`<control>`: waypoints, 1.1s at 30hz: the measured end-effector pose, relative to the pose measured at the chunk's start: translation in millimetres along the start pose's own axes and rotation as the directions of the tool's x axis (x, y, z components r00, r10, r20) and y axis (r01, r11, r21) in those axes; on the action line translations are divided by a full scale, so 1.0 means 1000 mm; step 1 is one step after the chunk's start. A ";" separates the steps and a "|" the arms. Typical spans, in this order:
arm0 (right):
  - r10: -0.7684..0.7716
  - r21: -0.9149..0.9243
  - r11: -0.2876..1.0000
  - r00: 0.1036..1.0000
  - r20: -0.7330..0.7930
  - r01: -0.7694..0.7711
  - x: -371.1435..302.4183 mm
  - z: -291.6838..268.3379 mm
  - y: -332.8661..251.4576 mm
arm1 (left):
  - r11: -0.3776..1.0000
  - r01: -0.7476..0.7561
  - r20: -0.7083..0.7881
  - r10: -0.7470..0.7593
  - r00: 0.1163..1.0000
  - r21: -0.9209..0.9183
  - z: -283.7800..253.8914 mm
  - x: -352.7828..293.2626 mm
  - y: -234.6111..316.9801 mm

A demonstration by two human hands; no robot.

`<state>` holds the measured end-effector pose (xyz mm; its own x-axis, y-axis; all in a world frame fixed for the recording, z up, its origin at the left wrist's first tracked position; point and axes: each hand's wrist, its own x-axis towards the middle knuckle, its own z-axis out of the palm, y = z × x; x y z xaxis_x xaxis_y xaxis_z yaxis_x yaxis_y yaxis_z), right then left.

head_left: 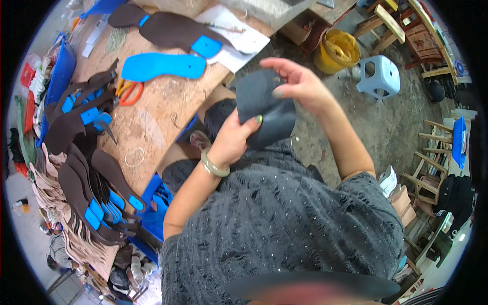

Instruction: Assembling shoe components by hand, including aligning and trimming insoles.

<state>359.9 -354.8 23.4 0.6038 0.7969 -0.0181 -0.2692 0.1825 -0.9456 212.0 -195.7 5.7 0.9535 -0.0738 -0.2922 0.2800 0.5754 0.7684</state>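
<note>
My left hand (231, 138) grips a piece of dark grey sheet material (262, 89) over my lap, with the thumb pressed on its face. The piece bends a little near its right side. At its upper right edge my right hand (307, 89) is raised, fingers apart and curved; the thumb overlaps the edge, and whether it touches I cannot tell. On the bench to the left lie a bright blue insole (162, 67) and, behind it, dark brown insole shapes (173, 31) with blue heel patches. Scissors with orange handles (131, 94) rest beside the blue insole.
Brown insoles with blue patches (84, 183) are piled on the wooden bench (152, 129), beside stacked beige pieces (56, 203). A blue bin (152, 213) stands under the bench edge. To the right are a yellow bucket (338, 51) and a pale blue stool (380, 76).
</note>
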 end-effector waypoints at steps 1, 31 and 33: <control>0.077 -0.026 0.997 0.996 -0.051 -0.078 0.001 0.009 -0.007 | 0.998 -0.007 -0.012 0.008 1.000 0.067 -0.003 0.001 -0.002; 0.133 -0.259 0.963 0.968 0.214 -0.075 0.036 0.069 0.026 | 0.988 -0.147 -0.220 0.152 0.964 0.035 -0.046 -0.064 0.012; 0.074 -0.322 0.947 0.980 0.187 -0.009 0.060 0.089 0.019 | 0.970 -0.226 -0.364 0.177 0.914 -0.094 -0.048 -0.087 0.018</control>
<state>324.2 -251.7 33.2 0.4311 0.9019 -0.0265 -0.0186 -0.0205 -0.9996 129.1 -140.1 17.8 0.8808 0.3315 -0.3382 0.0460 0.6510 0.7576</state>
